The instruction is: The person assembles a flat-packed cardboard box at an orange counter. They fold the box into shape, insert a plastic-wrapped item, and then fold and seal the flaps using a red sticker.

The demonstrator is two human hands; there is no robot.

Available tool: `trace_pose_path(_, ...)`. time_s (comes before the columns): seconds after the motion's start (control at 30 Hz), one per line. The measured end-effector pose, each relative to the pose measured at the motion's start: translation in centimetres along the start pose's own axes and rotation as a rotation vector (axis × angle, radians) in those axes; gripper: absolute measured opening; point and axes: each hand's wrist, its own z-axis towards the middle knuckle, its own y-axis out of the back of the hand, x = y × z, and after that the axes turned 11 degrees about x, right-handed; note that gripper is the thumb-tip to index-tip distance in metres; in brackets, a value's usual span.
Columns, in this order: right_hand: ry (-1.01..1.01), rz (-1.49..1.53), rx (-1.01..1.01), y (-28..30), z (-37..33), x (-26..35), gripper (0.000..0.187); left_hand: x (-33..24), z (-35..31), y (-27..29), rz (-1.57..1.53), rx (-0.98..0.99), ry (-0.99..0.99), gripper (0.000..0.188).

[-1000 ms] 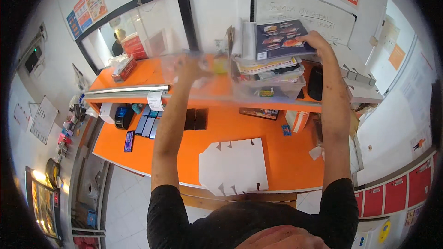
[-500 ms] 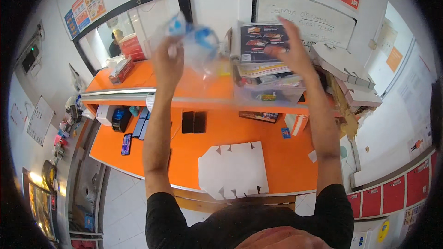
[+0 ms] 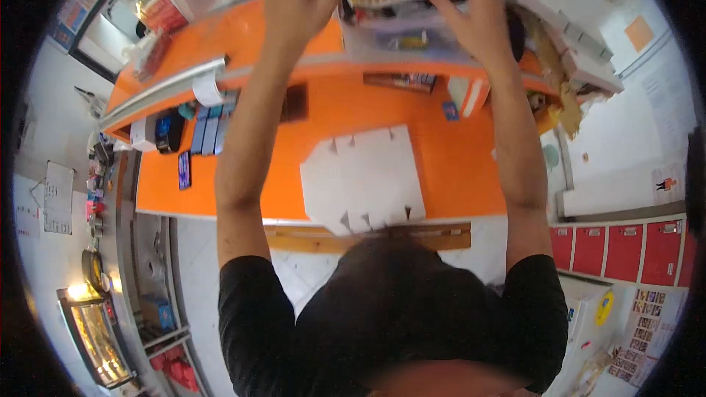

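Observation:
Both my arms stretch forward over the orange counter (image 3: 456, 169). My left hand (image 3: 298, 7) is raised at the top edge, thumb spread wide; its other fingertips are cut off, and nothing shows in its grip. Opposite it, my right hand (image 3: 474, 18) is open, thumb and fingers apart, in front of a clear plastic bin (image 3: 412, 43) packed with papers and packets. Below my arms, a flat white cardboard piece (image 3: 364, 176) with slots and cut corners lies at the counter's near edge.
Several phones (image 3: 213, 130) lie at the counter's left, with one phone (image 3: 184, 170) nearer me. An orange-and-white carton (image 3: 474, 95) stands under the raised shelf (image 3: 243, 33). White cardboard (image 3: 562, 29) is stacked far right. A wooden bench (image 3: 441, 236) sits below the counter.
The view has tipped downward, so my hands now sit near the top edge. The clear-and-blue plastic item that was at my left hand is no longer in sight.

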Motion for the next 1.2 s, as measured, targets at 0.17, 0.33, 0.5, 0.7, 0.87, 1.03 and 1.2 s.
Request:
trace_pose_path(0.17,-0.981,0.807,0.453,-2.2,-25.8,6.7,0.047,-4.4,-32.8,0.8,-0.162,0.495,0.96,0.06)
trace_pose_path(0.33,-1.257,0.586,0.953,-8.5,-43.8,13.6,0.066,-10.0,-53.8,1.1,-0.024,0.414,1.513,0.08)
trace_pose_path(0.5,-1.206,0.454,0.925,-12.2,-45.1,18.2,0.058,-8.8,-52.0,0.8,-0.138,0.478,1.524,0.056)
trace_pose_path(0.7,-1.353,0.896,0.787,-12.1,-49.9,20.5,0.042,-4.1,-50.4,2.1,-0.562,0.481,1.65,0.048)
trace_pose_path(0.87,-1.379,1.14,0.682,-6.6,-48.8,21.9,0.043,-8.1,-48.6,4.0,-0.275,0.619,1.55,0.051)
trace_pose_path(1.03,-1.131,0.978,0.753,-4.7,-53.8,20.8,0.046,-16.5,-46.3,0.5,0.286,0.773,1.124,0.085)
trace_pose_path(1.2,-1.507,1.134,0.757,-5.6,-50.2,20.8,0.045,-23.2,-43.4,-8.1,-0.132,1.165,0.739,0.102)
